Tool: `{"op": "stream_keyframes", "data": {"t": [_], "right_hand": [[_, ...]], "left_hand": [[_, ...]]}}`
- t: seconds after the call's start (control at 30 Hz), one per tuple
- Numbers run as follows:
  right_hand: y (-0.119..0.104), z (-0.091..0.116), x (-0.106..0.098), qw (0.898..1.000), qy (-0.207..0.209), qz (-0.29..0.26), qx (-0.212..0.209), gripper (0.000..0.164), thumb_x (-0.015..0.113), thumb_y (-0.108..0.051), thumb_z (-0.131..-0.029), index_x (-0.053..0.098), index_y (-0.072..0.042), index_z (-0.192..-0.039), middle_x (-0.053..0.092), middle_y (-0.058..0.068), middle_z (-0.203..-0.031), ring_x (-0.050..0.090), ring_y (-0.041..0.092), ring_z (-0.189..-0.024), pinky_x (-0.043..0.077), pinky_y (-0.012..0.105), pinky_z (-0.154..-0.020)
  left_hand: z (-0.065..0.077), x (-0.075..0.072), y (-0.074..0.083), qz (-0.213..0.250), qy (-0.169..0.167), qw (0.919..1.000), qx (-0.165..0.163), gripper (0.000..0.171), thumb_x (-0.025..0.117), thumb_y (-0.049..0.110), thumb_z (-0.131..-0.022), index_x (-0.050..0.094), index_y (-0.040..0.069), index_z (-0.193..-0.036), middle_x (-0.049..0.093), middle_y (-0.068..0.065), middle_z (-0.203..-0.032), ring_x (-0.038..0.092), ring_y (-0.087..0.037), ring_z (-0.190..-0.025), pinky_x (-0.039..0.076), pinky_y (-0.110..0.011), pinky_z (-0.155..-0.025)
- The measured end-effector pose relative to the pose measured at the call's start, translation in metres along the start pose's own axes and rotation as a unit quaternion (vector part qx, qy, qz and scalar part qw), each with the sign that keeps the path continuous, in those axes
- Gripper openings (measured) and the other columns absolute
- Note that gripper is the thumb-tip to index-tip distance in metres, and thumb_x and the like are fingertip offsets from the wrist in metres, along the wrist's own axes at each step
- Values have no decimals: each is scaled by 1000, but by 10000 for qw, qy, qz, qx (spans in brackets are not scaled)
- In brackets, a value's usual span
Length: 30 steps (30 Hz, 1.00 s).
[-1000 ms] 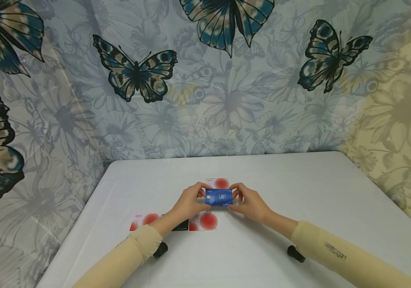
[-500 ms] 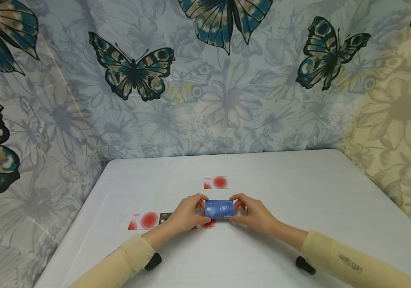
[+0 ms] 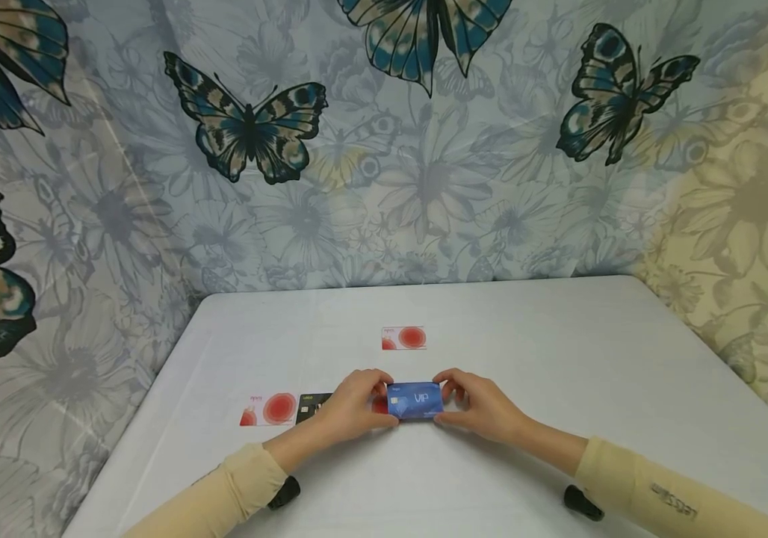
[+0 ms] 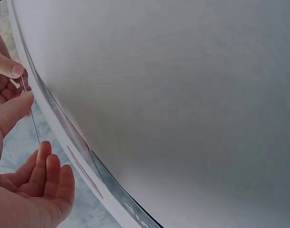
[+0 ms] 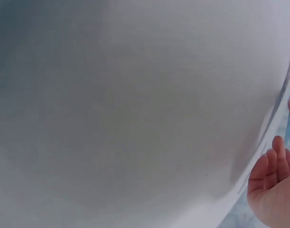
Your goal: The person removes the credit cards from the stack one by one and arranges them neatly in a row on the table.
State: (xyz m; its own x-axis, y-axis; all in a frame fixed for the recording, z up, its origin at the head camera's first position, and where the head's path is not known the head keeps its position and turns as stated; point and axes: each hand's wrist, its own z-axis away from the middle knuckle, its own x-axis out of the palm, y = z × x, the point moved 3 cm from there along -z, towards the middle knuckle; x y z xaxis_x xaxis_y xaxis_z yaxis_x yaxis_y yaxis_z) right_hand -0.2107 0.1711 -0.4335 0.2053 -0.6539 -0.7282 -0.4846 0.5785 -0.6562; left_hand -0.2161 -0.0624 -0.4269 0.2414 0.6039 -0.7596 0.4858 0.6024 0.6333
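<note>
Both hands (image 3: pixel 355 406) (image 3: pixel 487 408) half-curled, pinching a blue card (image 3: pixel 415 402) — opposite ends

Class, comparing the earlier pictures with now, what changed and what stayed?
The blue VIP card has moved nearer, down the head view, no longer overlapping the far red-and-white card, which stayed put. The left hand and right hand still hold the blue VIP card.

A: Which parts are concealed, head view?
B: The right portion of the black card (image 3: pixel 310 406), behind the left hand (image 3: pixel 355 405). Only a red patch (image 3: pixel 379 404) shows beside the blue card (image 3: pixel 415 402); the rest is covered.
A: Which details are indistinct?
B: Fine print (image 3: pixel 395 388) on the blue card and lettering (image 3: pixel 673 501) on the right sleeve (image 3: pixel 615 468). In the right wrist view, the edge truncates the right hand (image 5: pixel 275 187).
</note>
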Motion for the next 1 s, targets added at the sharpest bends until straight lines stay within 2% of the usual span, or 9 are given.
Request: {"op": "stream_keyframes", "data": {"t": [0.27, 0.4, 0.63, 0.83, 1.0], "right_hand": [[9, 9, -5, 9997, -15, 231, -60, 50, 84, -25, -77, 62, -7, -118, 59, -4, -91, 51, 17, -83, 44, 27, -73], [14, 13, -8, 9996, 13, 290, -15, 50, 84, -27, -76, 63, -9, -118, 58, -4, -93, 50, 16, -85, 44, 28, -75], [18, 17, -12, 9992, 23, 395, 101, 51, 84, -28, -76, 63, -9, -118, 56, -4, -96, 49, 16, -88, 44, 28, -78], [20, 17, -13, 9990, -27, 422, 168, 50, 84, -26, -76, 63, -9, -118, 55, -5, -96, 48, 17, -89, 44, 28, -78], [21, 15, -12, 9988, -52, 426, 242, 49, 83, -26, -77, 63, -8, -118, 55, -5, -96, 49, 17, -90, 45, 29, -80]], "left_hand": [[-7, 10, 6, -701, -160, 9974, -58, 50, 84, 34, -74, 63, 11, -114, 59, 0, -102, 46, -16, -100, 45, -29, -85], [-13, 15, 7, -899, -273, 9955, -91, 50, 83, 37, -74, 64, 12, -114, 58, 1, -107, 45, -16, -103, 45, -28, -87], [-20, 20, 9, -993, -395, 9942, -130, 50, 83, 39, -74, 66, 13, -113, 56, 1, -106, 43, -17, -104, 43, -30, -89], [-20, 22, 9, -928, -426, 9945, -228, 51, 83, 39, -75, 65, 14, -116, 55, 1, -107, 42, -16, -104, 42, -31, -88], [-20, 23, 7, -938, -400, 9946, -174, 51, 82, 39, -76, 64, 13, -116, 55, -1, -107, 42, -18, -104, 42, -32, -88]]}}
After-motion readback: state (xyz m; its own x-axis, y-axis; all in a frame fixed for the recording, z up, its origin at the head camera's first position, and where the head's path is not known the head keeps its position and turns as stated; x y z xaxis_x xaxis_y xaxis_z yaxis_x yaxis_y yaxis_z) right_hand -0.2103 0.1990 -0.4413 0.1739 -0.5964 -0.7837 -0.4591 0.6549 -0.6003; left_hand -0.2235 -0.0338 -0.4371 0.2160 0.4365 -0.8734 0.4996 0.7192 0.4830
